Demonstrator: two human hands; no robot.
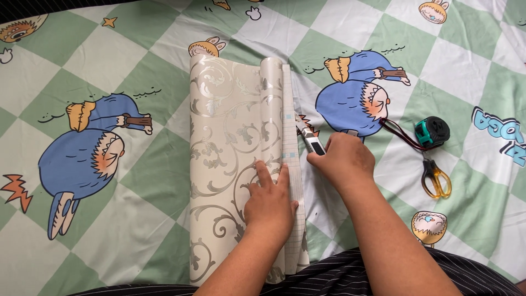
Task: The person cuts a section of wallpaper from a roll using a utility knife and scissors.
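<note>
Centre of the frame: the left hand (268, 203) lies flat and open, fingers spread, pressing down the cream, silver-scrolled wallpaper roll (235, 159) on the green-and-white checked cartoon bedsheet (137, 181). The right hand (342, 159) has a closed grip on a grey-and-white utility knife (309, 138) at the roll's gridded backing edge. I'd keep that palm firm and clear of the blade, cutting along the grid. Yellow-handled scissors (436, 178) and a green tape measure (432, 131) sit right.

One wallpaper roll (235, 164), one utility knife (310, 139), one tape measure (432, 131), one pair of scissors (436, 178) (yellow-handled).
</note>
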